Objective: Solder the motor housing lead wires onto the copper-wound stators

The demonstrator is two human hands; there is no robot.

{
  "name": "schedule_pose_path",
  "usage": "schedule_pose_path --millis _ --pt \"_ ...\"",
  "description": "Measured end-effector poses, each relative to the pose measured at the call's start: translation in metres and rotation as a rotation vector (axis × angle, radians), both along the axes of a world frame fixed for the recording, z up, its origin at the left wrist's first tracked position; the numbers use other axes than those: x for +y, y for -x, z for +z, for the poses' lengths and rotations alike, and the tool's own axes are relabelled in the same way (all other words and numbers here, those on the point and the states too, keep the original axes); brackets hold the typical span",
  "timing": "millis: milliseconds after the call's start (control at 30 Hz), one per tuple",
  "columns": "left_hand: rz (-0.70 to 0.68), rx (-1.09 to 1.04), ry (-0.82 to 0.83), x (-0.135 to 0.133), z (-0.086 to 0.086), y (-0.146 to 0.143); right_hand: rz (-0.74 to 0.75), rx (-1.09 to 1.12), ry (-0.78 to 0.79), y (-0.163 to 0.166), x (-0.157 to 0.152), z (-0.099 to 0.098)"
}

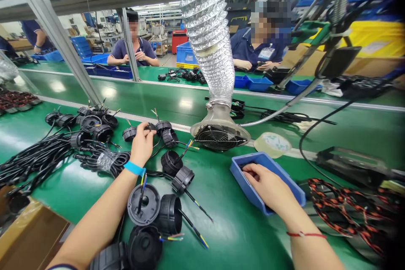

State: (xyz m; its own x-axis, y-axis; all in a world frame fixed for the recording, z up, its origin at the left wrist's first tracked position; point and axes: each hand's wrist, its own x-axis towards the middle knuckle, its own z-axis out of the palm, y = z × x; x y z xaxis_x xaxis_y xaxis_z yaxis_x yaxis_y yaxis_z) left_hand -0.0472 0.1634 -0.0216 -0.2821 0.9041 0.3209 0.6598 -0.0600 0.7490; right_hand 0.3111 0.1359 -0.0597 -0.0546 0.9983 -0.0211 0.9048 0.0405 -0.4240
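Note:
My left hand (143,143), with a blue band at the wrist, reaches in among black round plastic housings with coloured wire ends. Its fingers are bent and closed at a black housing (163,127), around a small dark part that the fingers partly cover. My right hand (264,180) dips into a blue plastic bin (289,183); its fingers are curled together over dark contents, and what they pinch is hidden. Between my arms lie more housings, one facing up (144,204) and one on its side (171,214).
Bundled black cables (47,156) lie at left, above a cardboard box (31,236). A foil duct (205,29) ends in a grilled hood (218,135) over the bench. Copper-wound stators (338,206) sit at right, near a tape roll (272,143). Two co-workers sit across the line.

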Motion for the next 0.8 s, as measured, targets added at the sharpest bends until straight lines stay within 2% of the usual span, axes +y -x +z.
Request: schedule_pose_path --millis 100,167,200,267,333,400,467,600,667,733,800 --pt "-0.058 -0.267 -0.327 -0.004 0.000 0.000 0.011 -0.016 -0.028 0.000 0.000 -0.001" --pt "-0.141 -0.287 -0.414 -0.011 0.002 -0.001 0.015 -0.031 -0.035 0.000 0.000 -0.001" --pt "-0.214 -0.270 -0.398 -0.015 0.003 -0.001 0.017 -0.039 -0.034 0.000 0.000 0.000" --pt "-0.434 -0.191 -0.235 -0.021 0.009 -0.001 0.023 -0.050 -0.029 0.001 0.000 0.001" --pt "-0.673 -0.105 0.027 -0.024 0.016 -0.001 0.034 -0.047 -0.025 0.001 -0.001 0.002" --pt "-0.788 -0.072 0.239 -0.023 0.021 -0.003 0.039 -0.041 -0.025 0.002 -0.002 0.003" --pt "-0.747 -0.042 0.303 -0.021 0.024 -0.007 0.035 -0.036 -0.028 0.003 -0.003 0.004" --pt "-0.446 0.157 0.130 -0.018 0.020 -0.017 0.015 -0.023 -0.048 0.003 -0.003 0.003" --pt "-0.366 0.124 0.126 -0.018 0.017 -0.019 0.011 -0.008 -0.061 0.003 -0.003 0.002" --pt "-0.419 0.044 0.194 -0.018 0.016 -0.019 0.009 0.014 -0.073 0.003 -0.003 0.002" --pt "-0.548 0.021 0.239 -0.019 0.016 -0.018 0.003 0.044 -0.085 0.003 -0.003 0.001"
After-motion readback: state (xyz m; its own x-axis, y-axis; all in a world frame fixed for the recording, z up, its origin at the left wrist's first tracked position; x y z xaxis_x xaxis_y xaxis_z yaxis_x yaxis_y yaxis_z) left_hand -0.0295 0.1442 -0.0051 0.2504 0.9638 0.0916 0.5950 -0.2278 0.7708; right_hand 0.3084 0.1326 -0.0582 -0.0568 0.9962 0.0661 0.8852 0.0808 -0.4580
